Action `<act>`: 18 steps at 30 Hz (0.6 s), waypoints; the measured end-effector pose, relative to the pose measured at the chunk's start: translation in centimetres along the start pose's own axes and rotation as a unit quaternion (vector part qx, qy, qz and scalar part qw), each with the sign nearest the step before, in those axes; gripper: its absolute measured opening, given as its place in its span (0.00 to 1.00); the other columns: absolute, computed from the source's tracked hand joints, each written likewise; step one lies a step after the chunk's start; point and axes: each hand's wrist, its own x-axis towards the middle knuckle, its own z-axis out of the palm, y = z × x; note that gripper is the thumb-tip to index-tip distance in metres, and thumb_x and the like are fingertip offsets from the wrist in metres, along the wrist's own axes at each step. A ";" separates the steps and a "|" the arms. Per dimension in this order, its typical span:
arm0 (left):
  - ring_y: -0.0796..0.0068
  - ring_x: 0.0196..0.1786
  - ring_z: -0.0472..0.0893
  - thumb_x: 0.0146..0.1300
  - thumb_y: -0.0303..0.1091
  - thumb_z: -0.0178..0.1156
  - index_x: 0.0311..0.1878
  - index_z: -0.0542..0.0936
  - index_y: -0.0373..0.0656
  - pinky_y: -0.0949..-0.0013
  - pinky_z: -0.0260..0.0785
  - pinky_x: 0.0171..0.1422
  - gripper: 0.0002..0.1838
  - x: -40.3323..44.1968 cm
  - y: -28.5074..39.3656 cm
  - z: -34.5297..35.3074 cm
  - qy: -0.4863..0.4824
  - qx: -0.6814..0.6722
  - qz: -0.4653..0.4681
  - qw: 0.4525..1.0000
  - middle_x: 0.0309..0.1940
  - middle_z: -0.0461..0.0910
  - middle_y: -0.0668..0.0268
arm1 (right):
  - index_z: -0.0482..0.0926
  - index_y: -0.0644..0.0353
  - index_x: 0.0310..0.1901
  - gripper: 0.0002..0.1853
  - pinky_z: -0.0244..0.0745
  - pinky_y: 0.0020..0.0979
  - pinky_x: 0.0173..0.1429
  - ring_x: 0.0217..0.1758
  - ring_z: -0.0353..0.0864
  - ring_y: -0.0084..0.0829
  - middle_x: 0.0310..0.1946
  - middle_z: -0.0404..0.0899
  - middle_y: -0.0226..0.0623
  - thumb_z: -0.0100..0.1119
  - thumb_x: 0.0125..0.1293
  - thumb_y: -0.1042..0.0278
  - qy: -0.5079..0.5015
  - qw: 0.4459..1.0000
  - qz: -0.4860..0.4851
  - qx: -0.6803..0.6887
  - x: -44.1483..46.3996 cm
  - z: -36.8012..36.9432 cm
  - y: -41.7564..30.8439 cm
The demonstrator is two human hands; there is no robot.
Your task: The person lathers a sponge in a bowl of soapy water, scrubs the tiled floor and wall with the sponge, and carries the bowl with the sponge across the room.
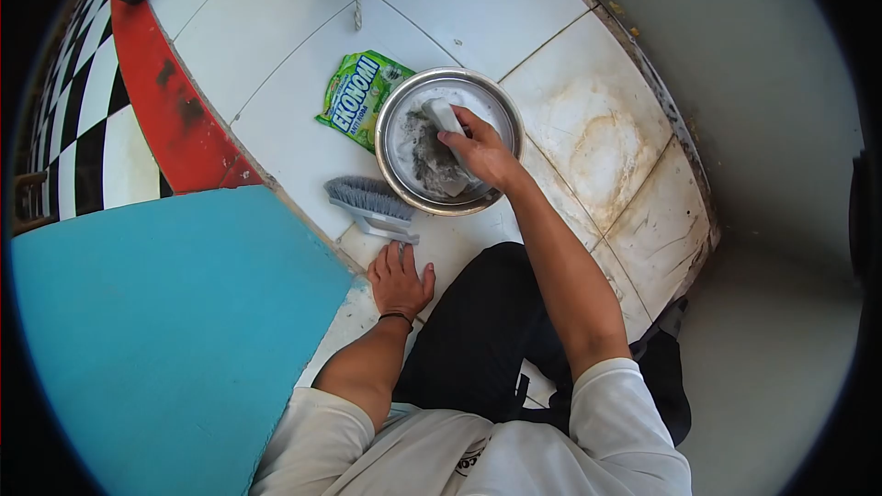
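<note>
A round metal bowl (382,133) stands on the white tiles with foamy, greyish water in it. My right hand (478,147) is over the bowl, its fingers wrapped round the pale handle of a brush (443,118); the lower part of that brush is down in the foam. My left hand (401,281) rests on the floor with fingers spread, fingertips by the end of a second brush (370,202). That one has grey bristles facing up and lies beside the bowl. A green detergent packet (358,96) lies against the bowl's left side.
Brown stains mark the tiles (606,156) right of the bowl. A blue surface (184,312) fills the lower left, with a red strip (175,101) and a checkered area beyond. A grey wall (753,83) bounds the right. A rope (356,0) hangs at the top.
</note>
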 end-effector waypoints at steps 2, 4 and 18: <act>0.53 0.69 0.61 0.61 0.52 0.58 0.61 0.73 0.41 0.45 0.49 0.70 0.30 0.1 -0.1 0.0 0.001 0.003 0.001 1.000 0.64 0.65 0.56 | 0.61 0.51 0.73 0.31 0.74 0.43 0.60 0.58 0.79 0.40 0.57 0.74 0.43 0.52 0.70 0.53 -0.039 0.953 0.059 0.294 -0.6 -0.7 -1.3; 0.53 0.69 0.60 0.61 0.52 0.57 0.61 0.72 0.41 0.44 0.49 0.70 0.31 0.0 -0.1 0.2 0.000 0.000 -0.001 1.000 0.64 0.65 0.56 | 0.63 0.49 0.71 0.31 0.80 0.43 0.50 0.49 0.83 0.37 0.51 0.77 0.40 0.45 0.74 0.41 -0.053 0.888 0.085 0.448 -2.0 -0.9 -4.3; 0.52 0.68 0.62 0.61 0.51 0.58 0.61 0.72 0.40 0.45 0.50 0.70 0.31 0.1 -0.1 -0.2 0.005 0.003 0.005 1.000 0.65 0.66 0.55 | 0.77 0.58 0.45 0.29 0.69 0.31 0.28 0.24 0.69 0.25 0.31 0.76 0.32 0.46 0.72 0.34 0.003 0.890 0.177 0.421 0.3 2.4 -4.7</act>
